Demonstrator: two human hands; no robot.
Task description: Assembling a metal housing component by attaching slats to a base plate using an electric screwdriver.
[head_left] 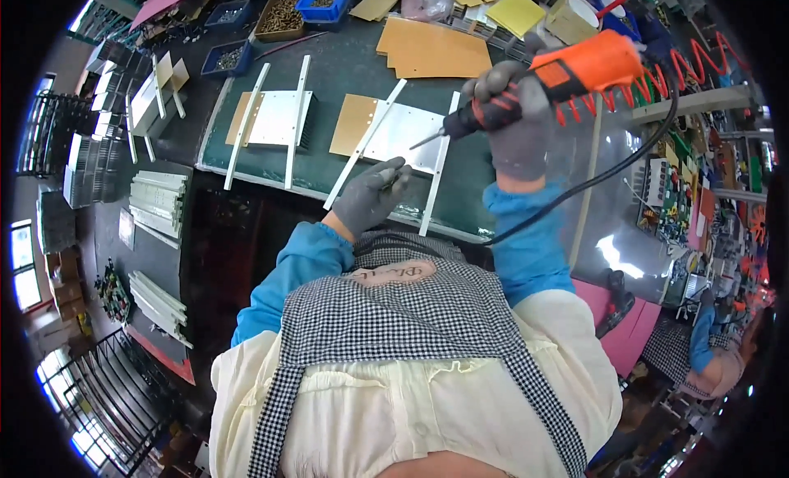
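Note:
My right hand (522, 137), in a grey glove, is wrapped round an orange and black electric screwdriver (596, 63). Its thin bit points down to the left, over a silver metal plate (413, 133). My left hand (370, 198), gloved too, is at the plate's near edge, just below the bit tip. Its fingers are drawn together; whatever they pinch is too small to make out. Two white strips, a left one (362, 149) and a right one (440, 170), lie across the plate. Brown card (352, 124) shows beyond the left strip.
A similar plate (275, 120) with two strips lies to the left on the green table (329, 75). Brown sheets (436, 50) and bins of small parts, one a blue bin (325, 3), stand at the back. A black cable (608, 178) hangs past my right arm. Another person (711, 355) is at far right.

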